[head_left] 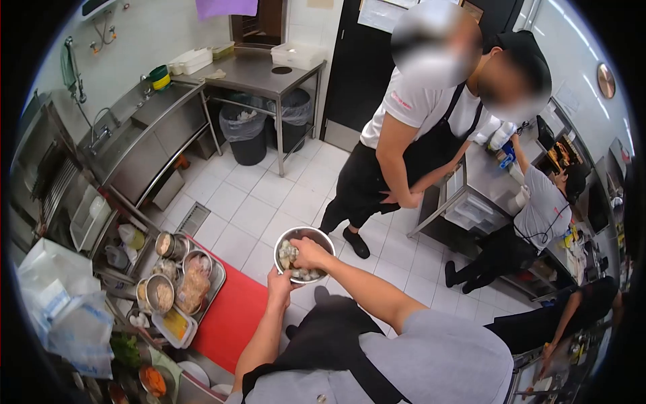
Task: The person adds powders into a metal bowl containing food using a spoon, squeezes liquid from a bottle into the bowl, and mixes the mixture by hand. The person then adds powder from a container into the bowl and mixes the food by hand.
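A round steel bowl (326, 273) is held out in front of me over the tiled floor. In it lie greyish, glossy pieces that look like raw shrimp (288, 253). My left hand (280, 285) grips the bowl's near left rim, fingers partly hidden under it. From the right, my right hand (311, 253) reaches inside the bowl, its fingers curled around some of the pieces; the fingertips are partly hidden among them.
To my left are a red cutting board (232, 306) and a tray (219, 276) with bowls and bagged food. A co-worker (417, 128) in a black apron stands just ahead; others work along the right counter (481, 178). Bins (245, 138) stand under a steel table.
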The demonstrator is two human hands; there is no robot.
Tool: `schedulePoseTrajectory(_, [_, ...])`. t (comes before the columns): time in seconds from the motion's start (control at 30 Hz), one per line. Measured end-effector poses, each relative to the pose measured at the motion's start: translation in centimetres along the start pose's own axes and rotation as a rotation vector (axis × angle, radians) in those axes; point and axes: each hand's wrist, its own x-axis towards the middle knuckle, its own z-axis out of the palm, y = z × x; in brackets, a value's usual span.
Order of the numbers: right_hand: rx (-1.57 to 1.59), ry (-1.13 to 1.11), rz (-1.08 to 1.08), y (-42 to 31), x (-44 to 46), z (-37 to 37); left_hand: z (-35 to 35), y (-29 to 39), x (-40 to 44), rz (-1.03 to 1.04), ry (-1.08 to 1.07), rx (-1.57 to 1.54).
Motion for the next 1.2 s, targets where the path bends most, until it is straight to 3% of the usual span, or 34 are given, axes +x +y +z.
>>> schedulePoseTrajectory(0.13, [-0.083,0.072,-0.018,2.3,2.2,-1.9,1.7,0.1,4.4,-0.027,-0.049,-0.004])
schedulePoseTrajectory(0.2, [-0.246,0.08,-0.198,3.5,3.7,-3.5,3.5,1.1,6.9,-0.057,-0.021,-0.056])
schedulePoseTrajectory(0.23, [-0.172,-0.053,-0.21,4.4,4.5,-4.6,4.0,1.0,8.5,-0.038,-0.037,-0.06])
schedulePoseTrajectory(0.37, [-0.196,0.0,-0.025,6.2,6.9,-11.7,8.1,5.1,12.0,-0.015,-0.071,-0.059])
schedulePoseTrajectory(0.47, [-0.119,0.025,-0.013,10.2,11.3,-13.1,11.1,6.3,16.0,0.081,-0.09,0.066])
schedulePoseTrajectory(0.6, [-0.226,0.164,-0.023,10.4,14.6,-17.4,14.1,8.8,19.3,0.031,-0.068,0.018])
schedulePoseTrajectory(0.63, [-0.184,0.207,-0.07,11.0,15.9,-18.0,14.4,9.3,20.1,0.005,-0.065,-0.003])
schedulePoseTrajectory(0.73, [-0.132,0.033,-0.415,9.8,17.2,-20.9,14.9,10.8,22.4,-0.025,-0.067,-0.034])
schedulePoseTrajectory(0.77, [-0.077,-0.155,-0.484,9.6,18.2,-22.0,15.0,11.4,22.9,-0.019,-0.044,-0.034])
schedulePoseTrajectory(0.8, [-0.076,-0.162,-0.49,9.5,19.1,-22.7,15.0,11.9,23.5,-0.018,-0.036,-0.037])
schedulePoseTrajectory(0.9, [-0.109,-0.025,-0.135,9.8,22.3,-22.7,14.8,13.6,25.6,0.009,-0.023,-0.042])
schedulePoseTrajectory(1.0, [-0.107,-0.012,-0.082,9.2,27.3,-20.5,13.6,15.0,28.4,0.009,-0.062,-0.062])
schedulePoseTrajectory(1.03, [-0.115,0.009,-0.162,10.2,29.8,-19.3,12.8,15.8,29.6,0.013,-0.058,-0.065])
schedulePoseTrajectory(1.2, [-0.192,0.001,-0.166,3.1,37.5,-19.7,7.2,22.0,35.3,-0.004,-0.018,-0.055])
